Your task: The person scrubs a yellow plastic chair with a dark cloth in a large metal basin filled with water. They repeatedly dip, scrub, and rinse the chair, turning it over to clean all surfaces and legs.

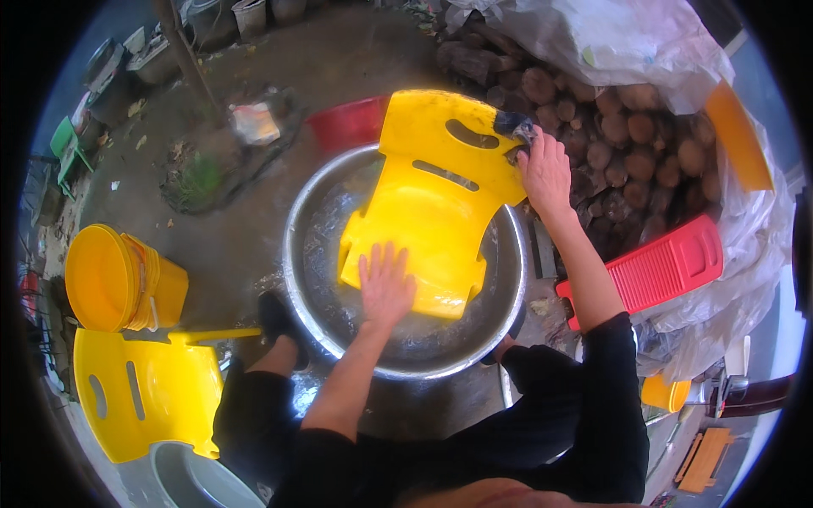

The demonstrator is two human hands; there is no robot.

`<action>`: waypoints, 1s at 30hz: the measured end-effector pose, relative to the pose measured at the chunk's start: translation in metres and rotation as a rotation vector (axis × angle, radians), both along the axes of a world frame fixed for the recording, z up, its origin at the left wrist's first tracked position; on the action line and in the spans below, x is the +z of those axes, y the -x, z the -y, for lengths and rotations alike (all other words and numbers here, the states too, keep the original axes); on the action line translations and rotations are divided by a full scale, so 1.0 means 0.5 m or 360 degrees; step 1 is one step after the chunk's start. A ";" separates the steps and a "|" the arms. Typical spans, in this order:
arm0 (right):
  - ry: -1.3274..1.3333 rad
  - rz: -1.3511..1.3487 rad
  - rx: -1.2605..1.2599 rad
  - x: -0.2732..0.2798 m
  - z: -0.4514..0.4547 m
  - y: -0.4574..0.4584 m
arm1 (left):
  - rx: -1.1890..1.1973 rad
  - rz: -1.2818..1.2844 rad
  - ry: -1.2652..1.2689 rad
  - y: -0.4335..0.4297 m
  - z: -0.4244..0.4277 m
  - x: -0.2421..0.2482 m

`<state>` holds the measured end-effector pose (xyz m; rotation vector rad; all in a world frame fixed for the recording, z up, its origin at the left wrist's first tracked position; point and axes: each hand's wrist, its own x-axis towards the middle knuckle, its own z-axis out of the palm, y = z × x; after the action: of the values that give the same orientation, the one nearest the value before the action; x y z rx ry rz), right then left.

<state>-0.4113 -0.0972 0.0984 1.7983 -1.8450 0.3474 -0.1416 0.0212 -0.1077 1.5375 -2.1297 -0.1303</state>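
A yellow plastic chair shell (419, 222) with slots in its back leans in a large round metal basin (295, 305) that holds water. My left hand (386, 284) lies flat on the lower part of the shell, fingers spread. My right hand (545, 166) is at the upper right corner of the back, its fingers closed around a dark, wet cloth (516, 126) pressed on the edge. Dark smudges show along the top edge. The shell's lower end is inside the basin, its back reaching over the far rim.
A red basin (348, 124) stands behind. At left are yellow buckets (101, 276) and another yellow chair shell (171, 387) by a grey tub (197, 476). At right lie a red plastic washboard (660, 263) and stacked logs (616, 127) under plastic sheeting (610, 38).
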 end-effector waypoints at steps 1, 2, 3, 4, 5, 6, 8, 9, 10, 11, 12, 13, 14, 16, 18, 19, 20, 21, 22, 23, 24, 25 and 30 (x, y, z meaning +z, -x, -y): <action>0.0073 -0.0064 0.0123 0.003 0.008 0.000 | -0.0004 0.0025 0.0008 0.000 0.000 0.000; 0.0040 -0.0097 0.0144 0.006 0.020 -0.007 | -0.0012 0.0055 0.0059 0.000 0.001 0.001; 0.0055 -0.0134 0.0182 0.011 0.042 -0.021 | -0.0040 0.0061 0.0008 -0.001 0.002 0.001; -0.0077 -0.0098 0.0213 0.019 0.077 -0.044 | -0.0053 0.0066 0.0015 -0.002 0.003 0.001; -0.0097 -0.0150 0.0300 0.026 0.113 -0.074 | -0.0062 0.0079 0.0030 -0.003 0.005 0.002; -0.0077 -0.0211 0.0428 0.031 0.144 -0.107 | -0.0059 0.0089 0.0031 -0.005 0.006 0.002; -0.0103 -0.0300 0.0649 0.038 0.193 -0.169 | -0.0059 0.0111 0.0023 -0.006 0.005 0.001; -0.0195 -0.0264 0.0691 0.039 0.209 -0.192 | -0.0046 0.0086 0.0008 -0.006 0.004 0.001; -0.0215 -0.0233 0.0778 0.041 0.221 -0.209 | -0.0040 0.0076 -0.0009 -0.005 0.003 0.002; -0.0251 -0.0193 0.0872 0.045 0.226 -0.215 | -0.0049 0.0062 0.0032 -0.005 0.001 0.003; -0.0298 -0.0165 0.0787 0.050 0.224 -0.211 | -0.0038 0.0056 0.0003 -0.005 0.000 0.004; -0.0300 -0.0116 0.0699 0.054 0.213 -0.198 | -0.0038 0.0036 0.0032 -0.005 0.001 0.006; -0.0368 -0.0078 0.0606 0.062 0.196 -0.170 | -0.0025 0.0023 0.0003 -0.005 0.002 0.007; -0.0536 0.0217 0.0322 0.074 0.158 -0.109 | -0.0001 0.0065 0.0024 -0.004 0.004 0.007; -0.0622 0.0461 0.0051 0.082 0.106 -0.035 | 0.0030 0.0065 0.0047 -0.002 0.003 0.001; -0.0587 0.0459 0.0027 0.079 0.074 0.000 | 0.0046 0.0045 0.0075 0.000 0.000 -0.004; -0.0551 0.0489 -0.0031 0.071 0.046 0.027 | 0.0087 0.0038 0.0121 0.001 -0.009 -0.012; -0.0485 0.0527 -0.0038 0.060 0.025 0.049 | 0.0285 -0.0145 0.0096 0.004 -0.019 -0.021; -0.0503 0.0591 -0.0150 0.050 0.017 0.066 | 0.0504 -0.0314 0.0093 0.007 -0.035 -0.033; -0.0395 0.0580 -0.0006 0.040 0.017 0.078 | 0.0721 -0.0477 0.0097 0.009 -0.047 -0.047; -0.0381 0.0601 0.0034 0.027 0.020 0.085 | 0.1019 -0.0597 0.0233 0.014 -0.068 -0.060; -0.0344 0.0643 0.0074 0.015 0.031 0.087 | 0.0965 -0.1119 -0.0135 0.015 -0.074 -0.073; -0.0133 0.1374 0.0406 -0.030 0.052 0.110 | 0.0683 -0.3102 -0.0910 0.025 -0.034 -0.085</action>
<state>-0.4665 -0.1230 0.0833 2.1337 -2.1629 1.3295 -0.1543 0.0382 -0.1500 1.0235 -0.1855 -1.4222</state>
